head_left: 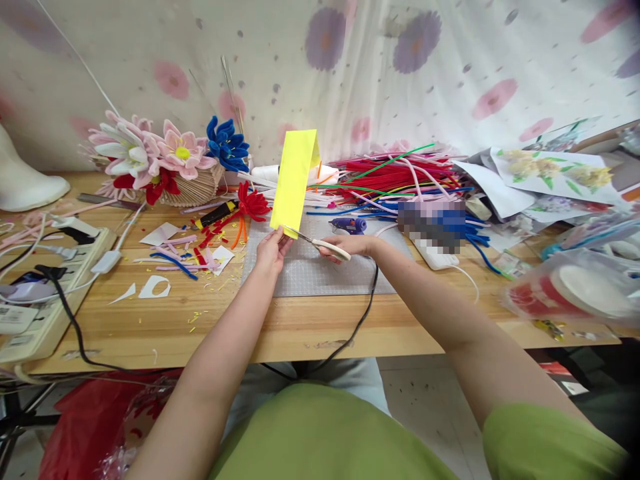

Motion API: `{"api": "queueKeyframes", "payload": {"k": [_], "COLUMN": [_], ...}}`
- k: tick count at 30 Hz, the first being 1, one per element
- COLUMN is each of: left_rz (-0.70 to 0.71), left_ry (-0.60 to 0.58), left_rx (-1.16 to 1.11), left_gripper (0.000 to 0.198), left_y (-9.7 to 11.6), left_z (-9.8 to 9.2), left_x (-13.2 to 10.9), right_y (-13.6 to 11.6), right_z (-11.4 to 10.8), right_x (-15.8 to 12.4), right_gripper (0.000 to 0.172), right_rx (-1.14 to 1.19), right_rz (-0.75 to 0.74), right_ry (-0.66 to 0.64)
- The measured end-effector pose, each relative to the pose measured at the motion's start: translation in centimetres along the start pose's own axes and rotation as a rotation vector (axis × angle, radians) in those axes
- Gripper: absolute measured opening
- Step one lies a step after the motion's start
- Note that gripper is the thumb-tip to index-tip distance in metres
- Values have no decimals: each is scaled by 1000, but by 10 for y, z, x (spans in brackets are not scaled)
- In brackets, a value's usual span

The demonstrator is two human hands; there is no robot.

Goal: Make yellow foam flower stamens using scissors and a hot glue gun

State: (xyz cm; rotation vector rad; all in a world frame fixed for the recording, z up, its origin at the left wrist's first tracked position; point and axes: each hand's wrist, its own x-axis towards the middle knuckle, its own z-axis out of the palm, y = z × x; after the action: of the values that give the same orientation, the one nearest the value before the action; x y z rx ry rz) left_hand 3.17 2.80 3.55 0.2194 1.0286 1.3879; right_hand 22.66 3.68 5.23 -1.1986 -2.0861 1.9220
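A folded strip of yellow paper [294,177] stands upright above the grey cutting mat [320,283]. Its lower edge is pinched in my left hand [273,252]. My right hand [336,248] grips a pair of scissors [334,251] with pale handles, and their blades point left and reach the bottom corner of the paper. Whether the blades are apart is too small to tell. Just behind my right hand lies a purple glue gun [349,225]. A red pipe-cleaner flower [253,202] is left of the paper.
Pink and white fuzzy flowers [177,150] and a blue one [227,145] stand at back left. Piled pipe cleaners [395,175] lie behind the mat. A power strip [55,300] with cords sits left, a bagged cup [575,291] right. Paper scraps [155,287] litter the left side.
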Motion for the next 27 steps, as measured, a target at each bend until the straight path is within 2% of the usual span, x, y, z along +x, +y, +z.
{"api": "queueKeyframes", "payload": {"k": [19,27], "left_rz": [7,-10], "left_ry": [9,-22], "left_rx": [5,12], "left_gripper": [11,6], "left_y": [0,4], "left_z": [-1,-2], "left_x": [-2,-2], "right_y": [-3,-5], "right_z": [2,1], "right_x": [-5,-5], "right_gripper": [48,43], "right_rx": [-1,-28], "right_rz": [14,21], "right_ry": [120,161]}}
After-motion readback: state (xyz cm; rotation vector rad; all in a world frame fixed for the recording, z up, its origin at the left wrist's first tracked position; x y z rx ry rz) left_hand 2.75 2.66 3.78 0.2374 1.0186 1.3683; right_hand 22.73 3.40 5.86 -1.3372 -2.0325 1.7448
